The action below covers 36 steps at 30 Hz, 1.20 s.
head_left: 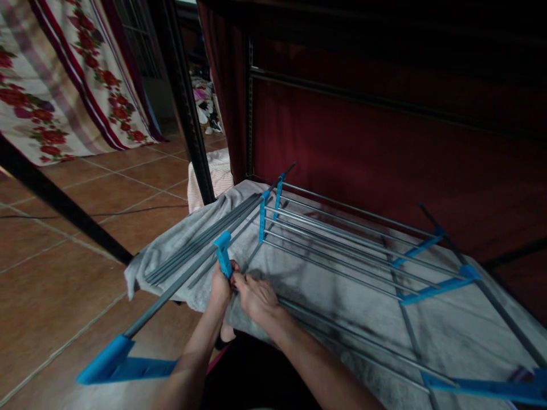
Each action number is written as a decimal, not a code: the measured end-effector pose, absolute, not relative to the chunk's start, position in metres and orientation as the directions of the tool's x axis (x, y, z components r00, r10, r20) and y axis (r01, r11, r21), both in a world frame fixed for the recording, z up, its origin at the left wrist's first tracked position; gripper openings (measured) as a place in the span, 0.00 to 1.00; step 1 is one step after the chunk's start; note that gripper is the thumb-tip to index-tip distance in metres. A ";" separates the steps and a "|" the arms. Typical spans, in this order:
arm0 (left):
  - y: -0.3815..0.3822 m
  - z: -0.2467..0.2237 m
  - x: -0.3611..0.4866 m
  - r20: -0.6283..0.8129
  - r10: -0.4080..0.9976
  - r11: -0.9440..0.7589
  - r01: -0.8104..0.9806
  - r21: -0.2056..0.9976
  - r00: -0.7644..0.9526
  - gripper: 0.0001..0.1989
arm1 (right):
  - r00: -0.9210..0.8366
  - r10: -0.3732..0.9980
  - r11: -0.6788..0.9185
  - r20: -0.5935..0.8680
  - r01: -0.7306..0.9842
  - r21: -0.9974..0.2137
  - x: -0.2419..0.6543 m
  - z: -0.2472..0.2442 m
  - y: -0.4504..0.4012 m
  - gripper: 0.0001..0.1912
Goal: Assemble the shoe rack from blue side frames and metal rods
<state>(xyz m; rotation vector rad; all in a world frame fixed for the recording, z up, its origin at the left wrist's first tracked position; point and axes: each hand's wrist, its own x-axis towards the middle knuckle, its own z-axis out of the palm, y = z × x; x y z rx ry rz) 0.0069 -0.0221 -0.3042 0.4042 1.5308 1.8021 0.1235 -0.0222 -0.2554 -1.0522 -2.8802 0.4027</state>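
Note:
A partly assembled drying rack of grey tubes, blue plastic brackets and thin metal rods lies over the grey blanket. My left hand is closed around the lower part of a blue bracket, which sits on a long grey tube. Close against it, my right hand has its fingers pinched at the bracket's lower end. A metal rod runs out from under the right hand to another blue bracket at lower right. The rod's near end is hidden by my fingers.
Several loose grey tubes lie at the blanket's left side. More rods span blue brackets further back. A black metal post rises at left, and a dark red curtain hangs behind. A cable crosses the tiled floor.

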 end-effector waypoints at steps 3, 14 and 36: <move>-0.021 -0.304 0.009 -0.199 0.682 -0.046 -0.314 0.948 -0.704 0.18 | -0.769 0.636 0.730 -0.054 0.624 -0.278 0.126 -0.263 -0.018 0.21; -0.023 -0.310 0.019 -0.149 0.670 -0.110 -0.296 0.949 -0.727 0.26 | -0.733 0.677 0.665 -0.066 0.648 -0.371 0.122 -0.266 -0.007 0.17; -0.023 -0.308 0.024 -0.128 0.675 -0.077 -0.243 0.967 -0.726 0.29 | -0.784 0.619 0.721 -0.053 0.594 -0.356 0.128 -0.262 -0.010 0.17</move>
